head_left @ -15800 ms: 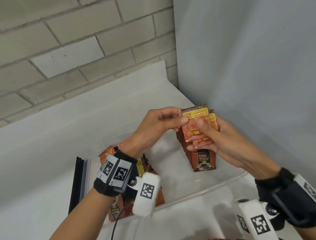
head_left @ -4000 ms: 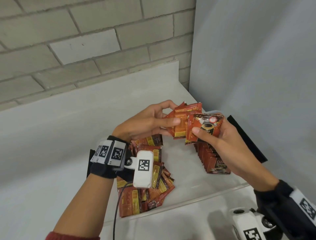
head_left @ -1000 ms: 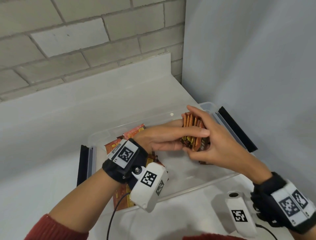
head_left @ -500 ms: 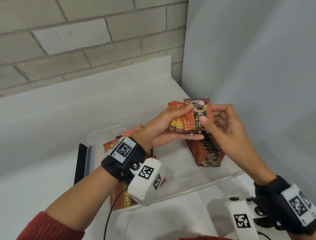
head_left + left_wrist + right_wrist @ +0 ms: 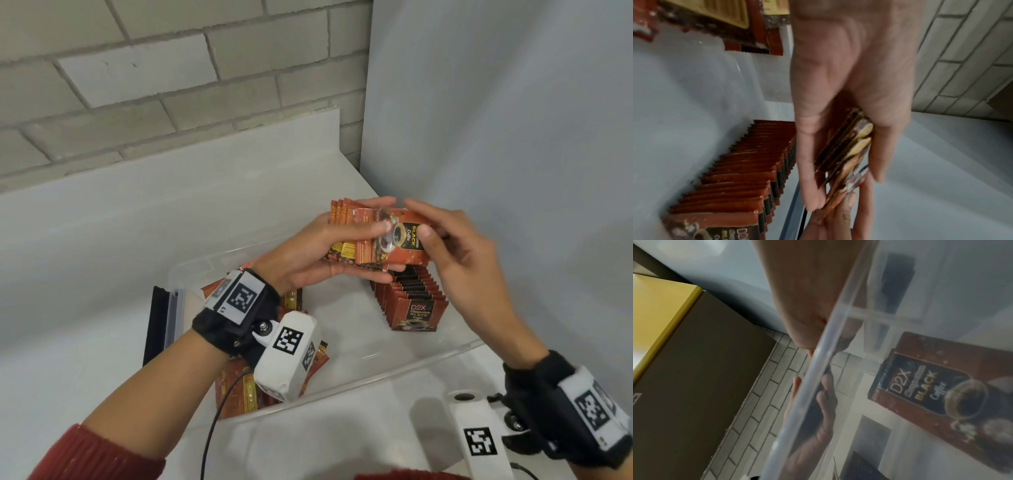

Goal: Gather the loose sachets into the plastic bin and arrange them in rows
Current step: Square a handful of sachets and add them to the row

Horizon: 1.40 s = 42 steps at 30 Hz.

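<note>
Above the clear plastic bin [image 5: 404,368], at its right-hand end, both hands hold a fanned bundle of sachets [image 5: 363,240] clear of the floor of the bin. Left hand [image 5: 308,260]: fingers beneath, thumb across the faces, clasping the bundle. Right hand [image 5: 455,246]: thumb and fingertips pinching the right edge of the front sachet [image 5: 400,240], whose printed face looks toward the camera. Directly below the bundle runs the upright row of sachets [image 5: 411,301], its long axis leading from the near wall of the bin away toward the far wall; the right hand is the nearer to it. Unsorted sachets [image 5: 239,387] lie heaped at the left end, partly hidden by the wrist camera. Judged next step: square the bundle and lower it straight down, faces parallel to those of the row.
</note>
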{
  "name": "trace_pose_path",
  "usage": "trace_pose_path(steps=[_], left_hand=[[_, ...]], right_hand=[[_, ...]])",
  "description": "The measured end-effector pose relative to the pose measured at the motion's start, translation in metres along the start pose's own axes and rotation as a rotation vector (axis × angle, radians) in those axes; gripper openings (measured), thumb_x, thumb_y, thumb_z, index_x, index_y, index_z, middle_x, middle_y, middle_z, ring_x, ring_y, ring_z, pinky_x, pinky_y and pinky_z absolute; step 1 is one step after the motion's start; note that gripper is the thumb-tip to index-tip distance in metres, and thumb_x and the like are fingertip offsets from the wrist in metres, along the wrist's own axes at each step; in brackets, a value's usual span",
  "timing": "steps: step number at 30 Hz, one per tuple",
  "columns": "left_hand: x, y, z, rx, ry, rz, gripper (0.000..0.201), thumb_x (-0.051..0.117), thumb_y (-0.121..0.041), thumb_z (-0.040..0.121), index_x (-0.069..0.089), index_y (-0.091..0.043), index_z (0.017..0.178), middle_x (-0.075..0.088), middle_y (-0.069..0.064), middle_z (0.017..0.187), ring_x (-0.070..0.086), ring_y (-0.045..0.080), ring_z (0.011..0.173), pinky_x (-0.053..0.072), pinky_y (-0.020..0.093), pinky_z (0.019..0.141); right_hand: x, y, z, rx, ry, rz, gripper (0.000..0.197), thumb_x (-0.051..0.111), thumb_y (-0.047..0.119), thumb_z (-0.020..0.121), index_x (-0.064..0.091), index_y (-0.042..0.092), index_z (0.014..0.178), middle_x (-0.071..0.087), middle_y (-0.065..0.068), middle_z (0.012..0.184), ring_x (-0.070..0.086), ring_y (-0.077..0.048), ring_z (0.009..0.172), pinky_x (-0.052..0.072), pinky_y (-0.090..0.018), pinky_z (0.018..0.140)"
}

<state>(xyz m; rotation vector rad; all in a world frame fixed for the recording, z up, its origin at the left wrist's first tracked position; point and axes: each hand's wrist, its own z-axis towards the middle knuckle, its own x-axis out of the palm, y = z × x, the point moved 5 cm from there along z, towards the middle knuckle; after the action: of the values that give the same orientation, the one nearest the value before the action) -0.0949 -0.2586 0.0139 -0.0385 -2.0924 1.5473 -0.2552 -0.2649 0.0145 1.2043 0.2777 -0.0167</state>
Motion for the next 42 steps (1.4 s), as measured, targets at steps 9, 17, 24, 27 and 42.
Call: trace_pose_path(steps=[9,17,24,27,42], left_hand=[[-0.009,-0.004,0.002,0.098,-0.041,-0.029,0.053,0.053,0.011,0.086,0.052,-0.015,0.133,0.062,0.014,0.127,0.061,0.042,0.11,0.056,0.053,0.081],[-0.011,-0.006,-0.001,0.103,-0.034,-0.037,0.053,0.056,0.006,0.085,0.05,-0.014,0.135,0.06,0.016,0.129,0.064,0.04,0.106,0.059,0.047,0.074],[-0.014,-0.012,0.0,0.109,-0.116,-0.048,0.056,0.059,0.0,0.081,0.051,-0.016,0.134,0.063,0.012,0.126,0.064,0.033,0.109,0.058,0.046,0.079],[-0.018,-0.012,0.0,0.108,-0.113,-0.076,0.053,0.055,0.002,0.087,0.049,-0.017,0.136,0.063,0.016,0.124,0.065,0.04,0.104,0.057,0.047,0.083],[-0.018,-0.01,0.001,0.077,-0.084,-0.137,0.048,0.048,0.006,0.091,0.052,-0.016,0.133,0.061,0.016,0.127,0.062,0.041,0.108,0.053,0.05,0.088]], right_hand=[[-0.001,0.004,-0.001,0.202,-0.065,0.215,0.04,0.059,0.041,0.084,0.061,0.013,0.112,0.07,-0.01,0.097,0.065,-0.016,0.079,0.054,-0.026,0.079],[-0.009,0.0,0.003,0.271,0.023,0.267,0.021,0.07,0.024,0.077,0.068,0.011,0.094,0.07,-0.001,0.077,0.057,-0.01,0.064,0.049,-0.018,0.065],[-0.039,0.014,0.0,0.208,0.138,0.074,0.014,0.068,0.022,0.072,0.07,0.018,0.086,0.071,0.008,0.073,0.062,-0.004,0.068,0.05,-0.012,0.066],[-0.046,0.022,-0.005,0.122,0.281,-0.179,0.006,0.07,0.027,0.07,0.072,0.026,0.075,0.071,0.008,0.075,0.063,-0.006,0.07,0.049,-0.013,0.071],[-0.011,-0.004,-0.02,-0.316,0.574,-0.918,0.027,0.092,0.012,0.055,0.069,0.02,0.066,0.061,0.011,0.066,0.039,-0.015,0.076,0.035,-0.034,0.063]])
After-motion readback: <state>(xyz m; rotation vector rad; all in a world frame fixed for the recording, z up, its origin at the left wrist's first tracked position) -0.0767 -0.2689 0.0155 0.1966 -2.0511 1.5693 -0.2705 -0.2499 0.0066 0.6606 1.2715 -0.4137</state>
